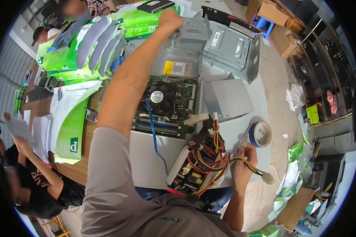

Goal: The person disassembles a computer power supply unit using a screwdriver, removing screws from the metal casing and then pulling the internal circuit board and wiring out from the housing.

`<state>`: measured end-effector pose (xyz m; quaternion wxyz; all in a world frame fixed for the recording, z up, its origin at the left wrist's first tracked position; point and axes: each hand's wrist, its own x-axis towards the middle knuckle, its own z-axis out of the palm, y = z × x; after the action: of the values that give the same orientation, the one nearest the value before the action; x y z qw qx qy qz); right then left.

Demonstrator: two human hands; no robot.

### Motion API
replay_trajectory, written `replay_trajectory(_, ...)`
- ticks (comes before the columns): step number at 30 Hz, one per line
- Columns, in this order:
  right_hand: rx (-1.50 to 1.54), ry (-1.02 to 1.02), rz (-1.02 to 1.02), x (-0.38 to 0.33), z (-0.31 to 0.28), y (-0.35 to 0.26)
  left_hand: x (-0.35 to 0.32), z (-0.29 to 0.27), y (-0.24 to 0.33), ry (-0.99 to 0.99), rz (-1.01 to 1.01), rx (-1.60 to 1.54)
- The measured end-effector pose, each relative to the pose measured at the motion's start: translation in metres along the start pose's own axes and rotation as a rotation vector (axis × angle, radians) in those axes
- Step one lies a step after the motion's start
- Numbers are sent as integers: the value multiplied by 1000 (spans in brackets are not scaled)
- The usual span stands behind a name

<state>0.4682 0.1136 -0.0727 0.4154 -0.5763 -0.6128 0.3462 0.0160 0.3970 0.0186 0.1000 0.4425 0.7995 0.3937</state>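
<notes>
My left arm stretches over an opened computer case, and my left hand is closed at its far edge; what it holds, if anything, is hidden. Beside that hand, a flat black box-like device lies on green paper packs. My right hand is closed around a bundle of yellow, black and red power cables with a white plug. These wires run to an opened power supply at the table's near edge. Inside the case are a black cooling fan and a green circuit board. A blue cable hangs out.
A grey metal box and a drive bracket are right of the case. A blue tape roll sits near my right hand. Green-wrapped paper stacks stand left. Another person's hands hold paper at the far left.
</notes>
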Motion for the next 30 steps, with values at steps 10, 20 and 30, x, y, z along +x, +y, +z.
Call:
replay_trajectory(10, 48, 1, 15, 0, 1, 9, -16, 11, -18, -597, 21, -530)
replay_trajectory(20, 3, 5, -47, -2, -4, 12, -412, -172, 40, -366, 385, -86)
replay_trajectory(30, -41, 9, -141, -6, -9, 10, -544, -84, 35, -68, 244, -45)
